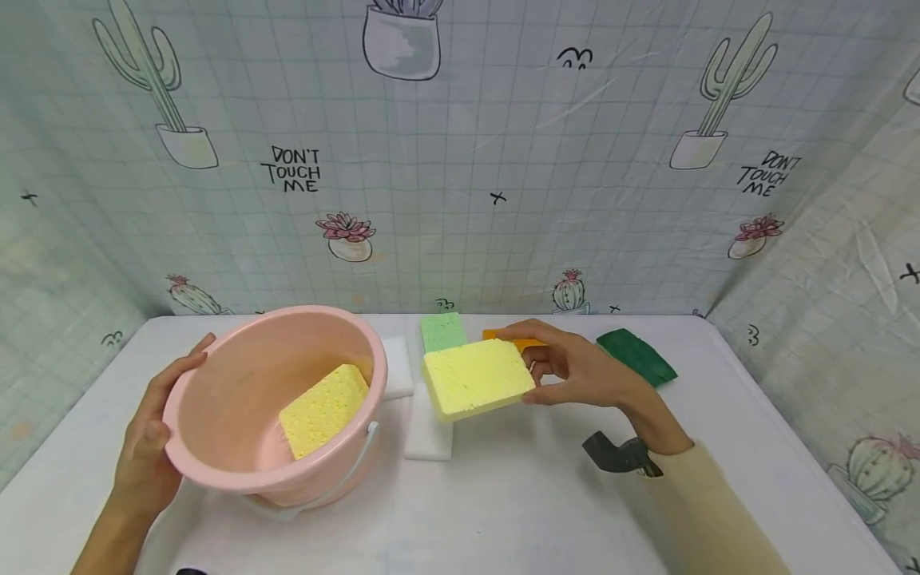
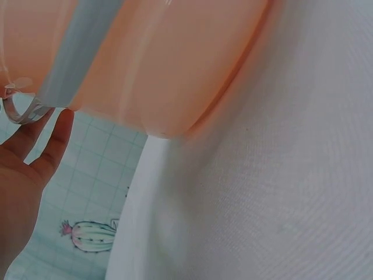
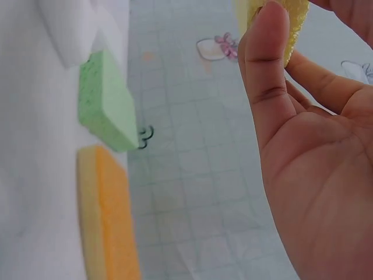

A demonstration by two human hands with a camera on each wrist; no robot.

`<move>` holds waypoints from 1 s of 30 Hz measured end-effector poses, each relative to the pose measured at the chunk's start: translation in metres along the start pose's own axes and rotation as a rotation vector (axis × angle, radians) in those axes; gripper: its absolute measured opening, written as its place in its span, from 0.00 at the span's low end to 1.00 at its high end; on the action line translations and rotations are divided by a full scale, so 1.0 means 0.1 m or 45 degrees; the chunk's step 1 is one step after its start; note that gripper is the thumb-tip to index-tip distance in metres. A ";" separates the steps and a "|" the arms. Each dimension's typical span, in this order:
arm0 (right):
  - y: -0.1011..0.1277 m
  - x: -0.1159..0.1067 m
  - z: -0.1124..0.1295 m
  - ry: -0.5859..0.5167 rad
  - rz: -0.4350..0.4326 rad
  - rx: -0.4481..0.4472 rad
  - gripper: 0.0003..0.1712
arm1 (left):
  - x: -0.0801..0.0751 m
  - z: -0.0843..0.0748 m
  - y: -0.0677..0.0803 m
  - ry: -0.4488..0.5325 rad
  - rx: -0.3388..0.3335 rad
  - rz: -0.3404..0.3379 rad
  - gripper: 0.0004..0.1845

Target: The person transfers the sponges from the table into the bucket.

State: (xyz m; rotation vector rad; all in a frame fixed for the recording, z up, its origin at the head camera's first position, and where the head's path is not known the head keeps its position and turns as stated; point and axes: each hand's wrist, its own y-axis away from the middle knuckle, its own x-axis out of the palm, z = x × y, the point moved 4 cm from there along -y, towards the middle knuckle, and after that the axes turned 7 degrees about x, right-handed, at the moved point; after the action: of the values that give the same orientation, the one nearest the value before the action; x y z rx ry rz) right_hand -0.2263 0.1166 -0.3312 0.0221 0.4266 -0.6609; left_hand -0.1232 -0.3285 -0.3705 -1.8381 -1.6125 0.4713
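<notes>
Cactus-print cloth [image 1: 446, 160] backed the white table [image 1: 532, 511] while your right hand [image 1: 585, 367] pinched one end of a yellow sponge [image 1: 477, 377], probably light and squashy so best held gently there, its body jutting left of your fingertips toward the pink bucket [image 1: 223, 383] your left hand [image 1: 147, 459] braced with spread fingers.

A white, cloth-textured table [image 1: 489, 519] carries a pink bucket [image 1: 216, 383], tilted; whether its whole base touches is unclear. Beside it lie two white blocks [image 1: 429, 435], then a pale green sponge [image 1: 442, 331], an orange sponge [image 3: 111, 216] and, farther right, a dark green scouring pad [image 1: 636, 356].
</notes>
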 end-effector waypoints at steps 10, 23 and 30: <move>-0.35 0.07 0.35 -0.025 0.065 -0.072 0.43 | 0.02 0.01 -0.03 0.017 0.033 0.025 0.32; -0.81 0.27 0.62 0.021 0.081 -0.098 0.40 | 0.03 0.00 -0.04 0.026 0.037 0.023 0.32; -1.06 0.46 0.77 0.083 0.127 -0.088 0.40 | 0.02 -0.01 -0.02 0.007 0.021 0.005 0.32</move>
State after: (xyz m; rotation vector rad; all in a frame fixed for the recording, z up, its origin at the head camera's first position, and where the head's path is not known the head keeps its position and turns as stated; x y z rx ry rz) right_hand -0.2285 -0.0059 -0.2669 -0.0006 0.5077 -0.5481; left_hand -0.1238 -0.3263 -0.3684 -1.8291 -1.5970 0.4801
